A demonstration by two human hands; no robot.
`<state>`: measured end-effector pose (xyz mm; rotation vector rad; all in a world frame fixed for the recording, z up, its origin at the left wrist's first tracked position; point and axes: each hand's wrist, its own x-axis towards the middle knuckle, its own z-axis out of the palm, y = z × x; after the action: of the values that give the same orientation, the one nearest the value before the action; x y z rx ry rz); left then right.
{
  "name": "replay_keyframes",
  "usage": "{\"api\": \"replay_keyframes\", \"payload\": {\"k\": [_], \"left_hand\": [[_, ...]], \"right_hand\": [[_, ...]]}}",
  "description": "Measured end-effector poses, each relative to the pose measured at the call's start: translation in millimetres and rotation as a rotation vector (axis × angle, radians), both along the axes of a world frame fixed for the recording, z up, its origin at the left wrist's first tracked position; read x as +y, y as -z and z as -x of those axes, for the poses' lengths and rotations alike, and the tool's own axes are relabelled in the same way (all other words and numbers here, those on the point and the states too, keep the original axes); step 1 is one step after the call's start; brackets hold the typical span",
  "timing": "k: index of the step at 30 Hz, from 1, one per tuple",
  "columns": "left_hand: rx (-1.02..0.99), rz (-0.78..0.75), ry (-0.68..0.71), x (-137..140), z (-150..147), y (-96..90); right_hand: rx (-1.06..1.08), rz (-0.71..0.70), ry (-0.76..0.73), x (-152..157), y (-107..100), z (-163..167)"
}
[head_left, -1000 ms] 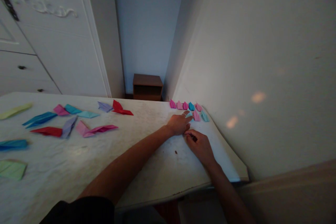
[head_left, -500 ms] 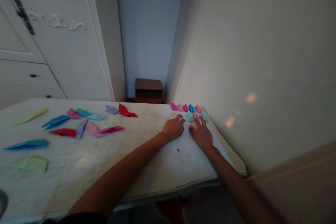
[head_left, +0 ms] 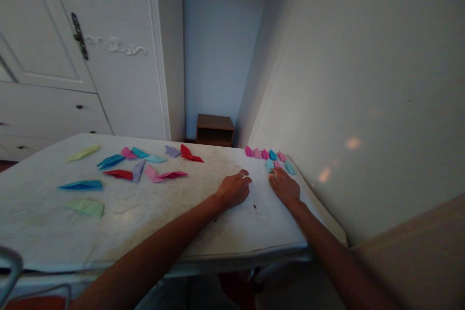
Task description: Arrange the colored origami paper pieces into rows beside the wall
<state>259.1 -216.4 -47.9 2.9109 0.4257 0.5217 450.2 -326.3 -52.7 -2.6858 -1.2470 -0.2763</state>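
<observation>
On the right of the white tabletop, small folded paper pieces stand in two rows. The far row has several pink ones and a blue folded paper [head_left: 272, 155]. In the near row, a pink folded paper [head_left: 278, 164] sits between a light blue folded paper [head_left: 269, 165] and another light blue piece [head_left: 289, 167]. My right hand [head_left: 286, 188] has its fingers drawn together at the pink one's near side, partly covering it. Left of the rows, my left hand [head_left: 233, 190], with a ring, hovers low with loosely bent, parted fingers and nothing visible in them.
Several longer folded papers lie across the table [head_left: 145, 218], among them a red piece [head_left: 191, 154], a blue piece [head_left: 82, 184] and a pale green piece [head_left: 87, 207]. A wall [head_left: 345, 82] borders the right side. White cupboards [head_left: 127, 92] and a brown box shelf [head_left: 215, 121] stand behind.
My left hand has drawn back slightly from the rows. My right hand's fingers have pulled closer together and moved nearer to me, uncovering more of the rows. The view has turned left.
</observation>
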Motion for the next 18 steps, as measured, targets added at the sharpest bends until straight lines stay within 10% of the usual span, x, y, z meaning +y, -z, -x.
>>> {"api": "replay_keyframes", "payload": {"k": [12, 18], "left_hand": [[-0.267, 0.278, 0.125, -8.1, 68.0, 3.4], [-0.458, 0.539, -0.1, 3.8, 132.6, -1.1]], "right_hand": [[0.006, -0.25, -0.219, -13.2, 3.8, 13.1], [0.064, -0.38, -0.404, -12.7, 8.0, 31.0]]}}
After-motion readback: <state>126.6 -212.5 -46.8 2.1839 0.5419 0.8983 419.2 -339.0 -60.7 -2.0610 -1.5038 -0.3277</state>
